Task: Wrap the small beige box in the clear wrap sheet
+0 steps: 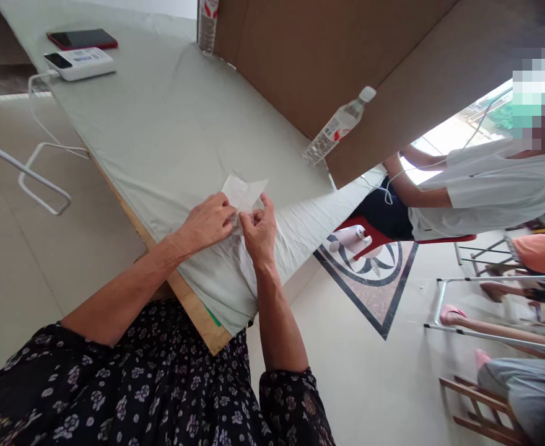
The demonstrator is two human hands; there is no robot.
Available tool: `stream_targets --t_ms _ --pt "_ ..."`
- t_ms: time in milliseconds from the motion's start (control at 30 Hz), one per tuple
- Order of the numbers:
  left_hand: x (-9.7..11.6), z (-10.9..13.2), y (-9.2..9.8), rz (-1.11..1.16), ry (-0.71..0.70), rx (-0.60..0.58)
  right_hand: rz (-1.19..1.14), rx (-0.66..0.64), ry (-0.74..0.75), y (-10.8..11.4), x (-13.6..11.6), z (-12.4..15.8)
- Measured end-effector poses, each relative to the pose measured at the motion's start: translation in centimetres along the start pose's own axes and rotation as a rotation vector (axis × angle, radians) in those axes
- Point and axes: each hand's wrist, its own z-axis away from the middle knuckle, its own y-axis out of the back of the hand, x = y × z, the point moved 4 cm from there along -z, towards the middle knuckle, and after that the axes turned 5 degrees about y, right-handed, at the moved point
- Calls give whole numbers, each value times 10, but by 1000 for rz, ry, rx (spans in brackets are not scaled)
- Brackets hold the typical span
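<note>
A small piece of white paper (243, 191) lies on the pale cloth-covered table (170, 130) near its corner. My left hand (209, 221) has its fingers curled and pinches the paper's near edge. My right hand (259, 230) pinches the same paper from the right, with thumb and fingers closed on it. The two hands touch each other at the fingertips. Both forearms reach out from dark floral sleeves.
Two plastic water bottles (337, 126) (207, 25) stand against a brown cardboard partition (328, 68). A red phone (82, 39) and a white device (80, 63) with a cable lie at the far end. Another person in a white shirt (486, 186) sits beyond the partition.
</note>
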Motion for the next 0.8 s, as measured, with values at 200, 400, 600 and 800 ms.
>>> stream_targets --t_ms 200,400,600,800 --pt "-4 1 -4 36 -16 62 -52 27 13 0 1 0" --pt "-5 1 -7 54 -21 89 1 -18 8 0 2 -5" --pt "-5 1 -9 97 -12 89 71 -28 39 -5 -6 -8" --pt "-8 0 -12 152 -4 102 19 -84 -1 -6 -11 -3"
